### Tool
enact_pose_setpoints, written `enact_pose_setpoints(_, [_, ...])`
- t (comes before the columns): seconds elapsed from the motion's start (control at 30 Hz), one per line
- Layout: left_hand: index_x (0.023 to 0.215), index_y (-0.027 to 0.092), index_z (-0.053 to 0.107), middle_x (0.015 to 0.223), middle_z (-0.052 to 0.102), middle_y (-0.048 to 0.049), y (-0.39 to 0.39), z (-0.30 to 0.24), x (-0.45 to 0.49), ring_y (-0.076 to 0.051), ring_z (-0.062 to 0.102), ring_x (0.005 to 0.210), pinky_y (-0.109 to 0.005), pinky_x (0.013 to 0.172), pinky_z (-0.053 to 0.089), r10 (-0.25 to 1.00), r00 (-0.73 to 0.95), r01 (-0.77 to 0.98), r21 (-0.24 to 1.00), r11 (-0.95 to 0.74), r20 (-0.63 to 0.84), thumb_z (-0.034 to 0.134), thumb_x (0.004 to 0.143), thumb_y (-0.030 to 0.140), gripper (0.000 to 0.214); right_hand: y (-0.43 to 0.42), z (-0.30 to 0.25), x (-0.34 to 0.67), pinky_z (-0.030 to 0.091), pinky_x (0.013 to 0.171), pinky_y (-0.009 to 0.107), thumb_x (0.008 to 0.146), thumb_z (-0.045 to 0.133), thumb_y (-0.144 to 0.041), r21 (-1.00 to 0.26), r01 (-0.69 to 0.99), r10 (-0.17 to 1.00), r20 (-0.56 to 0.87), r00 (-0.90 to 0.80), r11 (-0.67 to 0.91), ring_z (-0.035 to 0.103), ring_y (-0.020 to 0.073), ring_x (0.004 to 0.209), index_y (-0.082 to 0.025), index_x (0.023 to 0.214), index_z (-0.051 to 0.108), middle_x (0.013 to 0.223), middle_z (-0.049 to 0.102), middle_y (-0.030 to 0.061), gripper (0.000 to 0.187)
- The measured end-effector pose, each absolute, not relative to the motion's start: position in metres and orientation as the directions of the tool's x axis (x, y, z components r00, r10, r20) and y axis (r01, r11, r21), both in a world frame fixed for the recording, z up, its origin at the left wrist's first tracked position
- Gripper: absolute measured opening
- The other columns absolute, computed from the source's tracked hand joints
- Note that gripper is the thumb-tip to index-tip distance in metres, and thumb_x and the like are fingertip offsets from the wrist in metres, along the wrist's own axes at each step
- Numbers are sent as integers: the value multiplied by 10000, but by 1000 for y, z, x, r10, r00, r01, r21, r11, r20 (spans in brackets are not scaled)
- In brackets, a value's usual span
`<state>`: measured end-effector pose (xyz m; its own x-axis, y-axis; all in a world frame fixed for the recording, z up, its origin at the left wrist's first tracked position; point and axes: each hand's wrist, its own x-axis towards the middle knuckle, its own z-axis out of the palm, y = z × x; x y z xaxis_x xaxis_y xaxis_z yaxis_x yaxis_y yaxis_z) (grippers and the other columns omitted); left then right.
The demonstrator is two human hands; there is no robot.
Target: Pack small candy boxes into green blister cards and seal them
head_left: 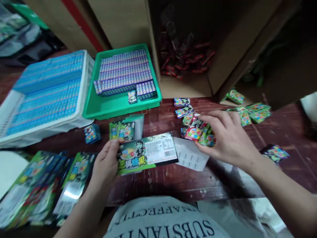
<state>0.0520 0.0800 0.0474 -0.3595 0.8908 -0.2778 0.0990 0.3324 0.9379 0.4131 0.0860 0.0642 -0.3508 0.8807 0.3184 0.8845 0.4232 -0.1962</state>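
Near the middle of the frame, the left hand (106,165) pinches the left end of a flat printed pouch (146,153). The thumb lies on top and the other fingers are tucked beneath, so the pouch is held just above the dark wooden table (173,181). To its right, the right hand (228,138) curls over a bunch of small candy packets (198,132), red and green, with the fingers pressed close together around them. A white paper slip (190,153) lies on the table between the two hands, under the pouch's right end.

More loose packets (182,107) sit just above the right hand, and a scatter of green packets (255,112) lies at the right. An open cardboard box (188,86) at the upper centre holds dark red wrappers. Left of it is a green tray (111,107) packed with rows of purple boxes, and beside that a white crate (37,132) full of blue ones. A stack of pouches (44,188) fills the lower left.
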Motion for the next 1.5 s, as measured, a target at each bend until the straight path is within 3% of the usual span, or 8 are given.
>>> enact_pose_setpoints(0.3, [930, 215, 649, 717, 650, 29, 56, 44, 17, -118, 606, 544, -216, 521, 522, 880, -385, -89, 960, 264, -278, 723, 844, 511, 317, 68, 80, 343, 450, 992, 600, 847, 727, -506, -254, 785, 807, 364, -464, 565, 521, 395, 1166, -216, 1377, 519, 1276, 547, 169, 639])
enact_pose_setpoints(0.43, [945, 199, 651, 674, 637, 36, 53, 45, -5, -109, 580, 496, -203, 478, 491, 831, -463, -130, 950, 283, -310, 726, 820, 507, 341, 60, 84, 334, 462, 1017, 570, 805, 778, -486, -406, 663, 777, 302, -552, 629, 521, 369, 1192, -251, 1367, 509, 1301, 540, 146, 665])
enact_pose_setpoints(0.6, [951, 198, 660, 669, 659, 37, 45, 48, -30, -123, 602, 489, -223, 492, 519, 813, -442, -190, 925, 328, -379, 773, 766, 485, 359, 56, 89, 320, 449, 1044, 560, 760, 831, -457, -509, 610, 795, 389, -466, 607, 531, 348, 1211, -284, 1357, 522, 1291, 542, 126, 693])
enact_pose_setpoints(0.77, [925, 210, 670, 633, 654, 38, 33, 50, -40, -151, 612, 488, -248, 469, 519, 788, -348, -283, 858, 428, -508, 830, 702, 490, 392, 62, 89, 311, 461, 1058, 523, 737, 853, -429, -683, 355, 665, 257, -701, 638, 534, 320, 1245, -278, 1360, 528, 1335, 536, 109, 719])
enact_pose_setpoints(1.0, [895, 195, 681, 655, 677, 12, 19, 52, -41, -140, 610, 498, -229, 466, 507, 823, -284, -278, 864, 421, -492, 869, 657, 536, 457, 62, 85, 290, 456, 1053, 528, 795, 811, -499, -528, 416, 599, 238, -765, 741, 497, 326, 1261, -258, 1360, 530, 1348, 541, 127, 676])
enact_pose_setpoints(1.17, [876, 198, 672, 628, 661, 23, 16, 47, -35, -144, 603, 485, -242, 460, 508, 826, -297, -304, 867, 394, -479, 873, 641, 539, 460, 60, 78, 276, 479, 1056, 536, 619, 840, -712, -535, 393, 626, 373, -685, 748, 518, 349, 1275, -210, 1375, 443, 1365, 530, 171, 990])
enact_pose_setpoints(1.27, [907, 204, 676, 627, 648, 38, 14, 43, -35, -141, 597, 477, -241, 457, 497, 804, -355, -321, 870, 373, -476, 870, 639, 539, 471, 59, 80, 277, 481, 1063, 561, 622, 840, -699, -481, 439, 642, 442, -626, 759, 513, 380, 1307, -198, 1259, 504, 1380, 497, 202, 877])
enact_pose_setpoints(1.5, [905, 191, 694, 706, 675, 21, 9, 40, -36, -156, 644, 541, -255, 499, 521, 806, -408, -260, 901, 348, -429, 842, 677, 569, 466, 51, 89, 274, 547, 1025, 503, 769, 733, -679, -429, 407, 561, 339, -755, 806, 550, 347, 1302, -180, 1245, 556, 1415, 475, 206, 713])
